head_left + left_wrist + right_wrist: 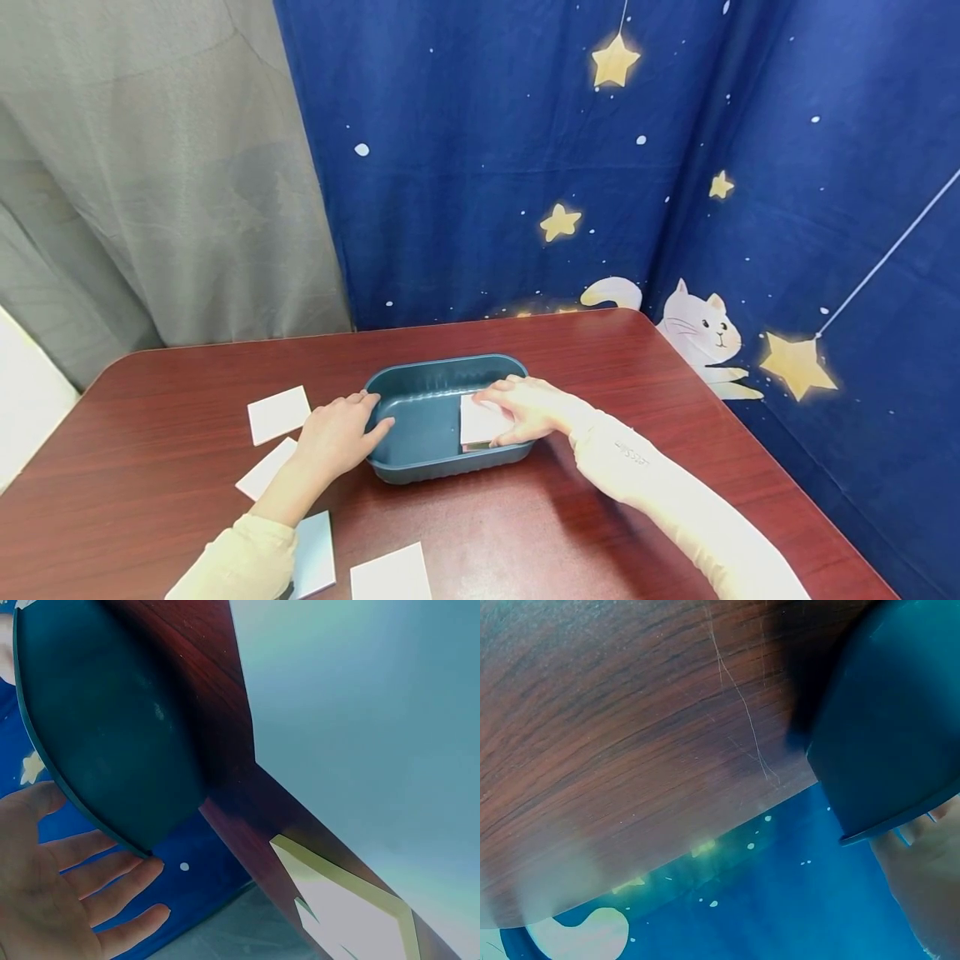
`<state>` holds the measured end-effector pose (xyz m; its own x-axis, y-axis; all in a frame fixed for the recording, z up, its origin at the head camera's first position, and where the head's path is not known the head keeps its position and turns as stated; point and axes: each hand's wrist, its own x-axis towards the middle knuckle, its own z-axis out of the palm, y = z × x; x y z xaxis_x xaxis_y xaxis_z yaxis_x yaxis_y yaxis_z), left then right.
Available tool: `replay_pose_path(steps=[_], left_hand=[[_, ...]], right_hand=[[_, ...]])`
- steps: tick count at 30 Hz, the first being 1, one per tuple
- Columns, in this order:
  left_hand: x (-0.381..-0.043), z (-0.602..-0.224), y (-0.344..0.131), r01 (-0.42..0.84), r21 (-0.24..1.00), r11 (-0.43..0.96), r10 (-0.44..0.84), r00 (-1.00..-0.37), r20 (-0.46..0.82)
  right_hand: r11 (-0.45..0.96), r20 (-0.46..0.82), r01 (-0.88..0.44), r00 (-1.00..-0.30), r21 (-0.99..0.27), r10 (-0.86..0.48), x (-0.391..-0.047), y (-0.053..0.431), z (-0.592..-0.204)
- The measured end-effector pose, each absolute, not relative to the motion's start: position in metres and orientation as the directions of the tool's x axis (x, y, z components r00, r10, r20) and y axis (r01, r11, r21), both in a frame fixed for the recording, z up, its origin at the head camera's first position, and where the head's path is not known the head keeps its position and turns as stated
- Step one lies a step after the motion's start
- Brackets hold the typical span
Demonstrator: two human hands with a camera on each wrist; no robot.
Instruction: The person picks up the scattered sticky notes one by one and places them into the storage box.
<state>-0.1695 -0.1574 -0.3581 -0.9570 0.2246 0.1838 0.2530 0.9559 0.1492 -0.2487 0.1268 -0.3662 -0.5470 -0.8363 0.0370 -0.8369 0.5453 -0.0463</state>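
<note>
A dark teal oblong basin (420,475) stands near the middle of the table. At its left end my left hand (339,433) rests on the rim, thumb spread inward; in the left wrist view the fingers (124,885) look loosely extended against the basin wall (112,720). Inside the basin's right part is a square pad of white note paper (477,421), with other layers showing beneath its front edge. My right hand (528,408) reaches over the right rim and holds this pad between thumb and fingers. In the right wrist view the basin wall (892,735) hides the fingertips.
Left of the basin lie two white note pads, one farther back (279,414) and one partly behind my left forearm (267,468). Nearer are a light blue pad (315,554) and another white pad (392,575). A blue star-patterned curtain (480,167) hangs behind the table.
</note>
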Motion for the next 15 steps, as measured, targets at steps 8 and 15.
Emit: replay_pose_path(steps=[8,15], left_hand=[[-0.1705,-0.3595,-0.1571,0.248,0.15,0.957,0.221,-0.959,0.177],[-0.1696,-0.3595,-0.1568,0.247,0.151,0.957,0.219,-0.959,0.178]], right_hand=[[0.519,0.012,-0.855,-0.519,-0.007,-0.855,-0.2497,0.1239,-0.3669],[0.561,-0.047,-0.826,-0.563,0.051,-0.825,-0.2513,0.1189,-0.3704]])
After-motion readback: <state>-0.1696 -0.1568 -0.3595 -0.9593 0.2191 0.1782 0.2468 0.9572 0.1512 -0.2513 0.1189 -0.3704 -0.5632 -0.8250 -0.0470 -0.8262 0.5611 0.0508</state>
